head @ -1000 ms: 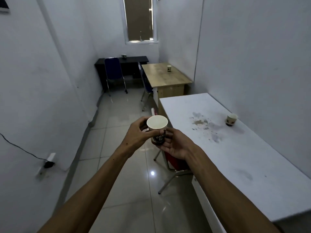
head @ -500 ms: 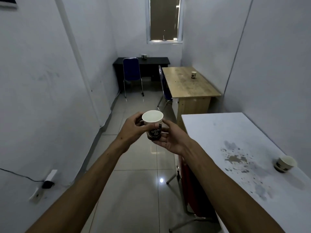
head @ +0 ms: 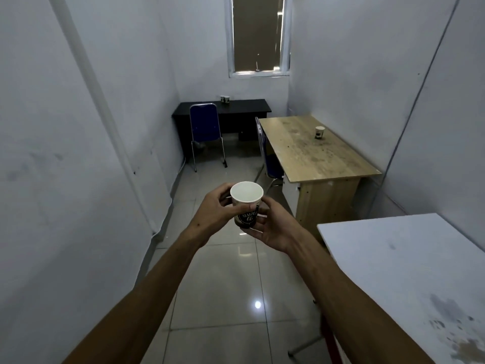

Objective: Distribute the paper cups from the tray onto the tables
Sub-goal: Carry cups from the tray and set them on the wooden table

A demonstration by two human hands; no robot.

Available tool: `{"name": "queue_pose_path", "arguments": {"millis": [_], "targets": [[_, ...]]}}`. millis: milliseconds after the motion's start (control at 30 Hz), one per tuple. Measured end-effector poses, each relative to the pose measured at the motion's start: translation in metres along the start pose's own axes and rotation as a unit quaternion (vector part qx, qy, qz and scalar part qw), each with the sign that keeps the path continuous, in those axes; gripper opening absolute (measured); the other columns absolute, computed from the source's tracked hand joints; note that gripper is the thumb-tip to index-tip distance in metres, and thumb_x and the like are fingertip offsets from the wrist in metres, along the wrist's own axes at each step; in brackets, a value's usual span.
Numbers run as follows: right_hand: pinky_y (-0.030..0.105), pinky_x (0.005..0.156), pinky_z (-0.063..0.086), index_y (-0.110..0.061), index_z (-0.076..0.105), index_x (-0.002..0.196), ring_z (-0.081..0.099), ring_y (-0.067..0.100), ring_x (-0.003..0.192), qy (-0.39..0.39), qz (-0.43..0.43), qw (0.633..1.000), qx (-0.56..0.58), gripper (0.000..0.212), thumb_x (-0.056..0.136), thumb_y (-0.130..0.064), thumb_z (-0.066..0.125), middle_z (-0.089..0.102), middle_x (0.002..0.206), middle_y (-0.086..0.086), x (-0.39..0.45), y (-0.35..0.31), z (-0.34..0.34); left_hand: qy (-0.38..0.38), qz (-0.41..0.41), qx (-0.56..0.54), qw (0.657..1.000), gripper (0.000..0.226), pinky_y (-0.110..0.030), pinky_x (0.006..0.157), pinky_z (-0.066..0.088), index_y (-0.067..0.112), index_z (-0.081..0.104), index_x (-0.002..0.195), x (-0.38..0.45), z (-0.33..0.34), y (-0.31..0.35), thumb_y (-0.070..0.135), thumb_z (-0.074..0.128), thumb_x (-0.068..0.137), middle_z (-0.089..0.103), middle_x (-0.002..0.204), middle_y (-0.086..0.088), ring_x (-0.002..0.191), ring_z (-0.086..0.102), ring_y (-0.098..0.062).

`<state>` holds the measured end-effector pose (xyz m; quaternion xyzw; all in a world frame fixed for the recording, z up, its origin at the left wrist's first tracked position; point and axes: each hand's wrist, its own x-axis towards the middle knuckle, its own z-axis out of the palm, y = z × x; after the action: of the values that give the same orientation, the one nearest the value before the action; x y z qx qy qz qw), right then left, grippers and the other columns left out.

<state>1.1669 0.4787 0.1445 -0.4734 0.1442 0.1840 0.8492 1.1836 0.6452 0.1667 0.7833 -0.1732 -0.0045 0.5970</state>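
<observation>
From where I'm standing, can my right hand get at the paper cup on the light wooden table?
Probably not yet. The right hand is busy holding the white paper cup with the black label, and the cup on the wooden table stands far beyond arm's length across open tiled floor; nothing blocks walking closer.

I hold a cup [head: 246,203] between my left hand [head: 215,211] and right hand [head: 275,229]. Ahead and right of my hands stands a table [head: 328,164] bearing another cup [head: 319,132]. Beyond my hands, a far desk [head: 246,107] carries a third cup [head: 225,99], a chair [head: 204,124] before it. Right of my right hand lies a near table [head: 393,258].
</observation>
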Motion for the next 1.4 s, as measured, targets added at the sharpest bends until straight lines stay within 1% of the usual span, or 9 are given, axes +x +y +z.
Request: {"name": "queue_pose_path", "arguments": {"millis": [233,533,867,933,1067,1100,1167,1267,1400], "targets": [[0.044,0.098,0.055,-0.005,0.062,0.125,0.071,0.031,0.106,0.03,-0.013,0.999,0.001,0.051,0.096,-0.047,0.059,0.069,0.12,0.021,0.133,-0.065,0.002,-0.046,-0.01,-0.011,0.999,0.071,-0.034,0.103,0.051,0.022,0.058,0.132,0.151,-0.026,-0.049,0.038,0.086,0.069,0.066,0.128,0.004,0.122,0.06,-0.015],[0.038,0.079,0.061,-0.007,0.062,0.127,0.07,0.032,0.107,0.063,-0.028,0.998,-0.002,0.049,0.096,-0.046,0.061,0.065,0.125,0.021,0.327,-0.165,-0.027,-0.086,0.008,-0.018,0.996,0.065,-0.023,0.092,0.055,0.027,0.059,0.124,0.366,-0.031,-0.109,0.042,0.084,0.066,0.067,0.121,0.008,0.114,0.063,-0.009],[0.045,0.099,0.055,-0.007,0.062,0.128,0.066,0.033,0.117,0.077,-0.045,0.996,-0.014,0.05,0.097,-0.046,0.058,0.064,0.128,0.02,0.521,-0.31,-0.034,-0.1,0.0,-0.054,0.994,0.071,-0.029,0.095,0.055,0.021,0.059,0.128,0.611,-0.053,-0.15,0.042,0.084,0.065,0.067,0.123,0.005,0.115,0.062,-0.01],[0.042,0.093,0.058,-0.007,0.061,0.13,0.067,0.032,0.116,0.083,-0.048,0.995,-0.012,0.05,0.099,-0.045,0.056,0.063,0.129,0.02,0.553,-0.331,-0.036,-0.112,-0.006,-0.063,0.992,0.069,-0.027,0.093,0.056,0.024,0.06,0.126,0.652,-0.057,-0.162,0.041,0.084,0.063,0.068,0.12,0.007,0.112,0.063,-0.007],[0.03,0.058,0.059,-0.004,0.06,0.132,0.071,0.029,0.098,0.088,-0.059,0.994,0.013,0.055,0.097,-0.046,0.057,0.064,0.123,0.02,0.625,-0.369,-0.041,-0.131,-0.008,-0.08,0.988,0.069,-0.024,0.087,0.056,0.025,0.062,0.124,0.743,-0.062,-0.191,0.041,0.086,0.061,0.071,0.116,0.009,0.107,0.066,-0.003],[0.03,0.059,0.06,-0.003,0.06,0.131,0.07,0.03,0.1,0.091,-0.065,0.993,0.023,0.054,0.097,-0.046,0.058,0.063,0.125,0.021,0.64,-0.377,-0.044,-0.131,-0.007,-0.083,0.988,0.068,-0.023,0.086,0.056,0.024,0.062,0.124,0.762,-0.063,-0.196,0.04,0.087,0.062,0.071,0.116,0.009,0.107,0.066,-0.003],[0.038,0.077,0.063,-0.003,0.061,0.13,0.068,0.034,0.113,0.103,-0.075,0.991,0.044,0.053,0.096,-0.045,0.061,0.061,0.133,0.023,0.677,-0.395,-0.05,-0.148,-0.009,-0.09,0.985,0.061,-0.021,0.083,0.056,0.022,0.063,0.123,0.809,-0.063,-0.208,0.031,0.088,0.068,0.071,0.115,0.008,0.107,0.067,-0.005],[0.044,0.103,0.052,-0.002,0.059,0.132,0.066,0.036,0.117,0.127,-0.086,0.985,0.082,0.056,0.095,-0.044,0.062,0.062,0.132,0.025,0.721,-0.422,-0.06,-0.186,-0.011,-0.097,0.978,0.056,-0.024,0.086,0.057,0.018,0.064,0.124,0.875,-0.059,-0.22,0.022,0.088,0.073,0.072,0.117,0.004,0.111,0.067,-0.011],[0.04,0.092,0.058,-0.003,0.056,0.134,0.072,0.032,0.103,0.152,-0.113,0.974,0.122,0.056,0.095,-0.044,0.062,0.07,0.115,0.022,0.762,-0.459,-0.079,-0.234,-0.006,-0.104,0.967,0.057,-0.023,0.085,0.057,0.017,0.065,0.123,0.953,-0.039,-0.225,0.022,0.089,0.072,0.074,0.115,0.002,0.109,0.069,-0.012]]}}
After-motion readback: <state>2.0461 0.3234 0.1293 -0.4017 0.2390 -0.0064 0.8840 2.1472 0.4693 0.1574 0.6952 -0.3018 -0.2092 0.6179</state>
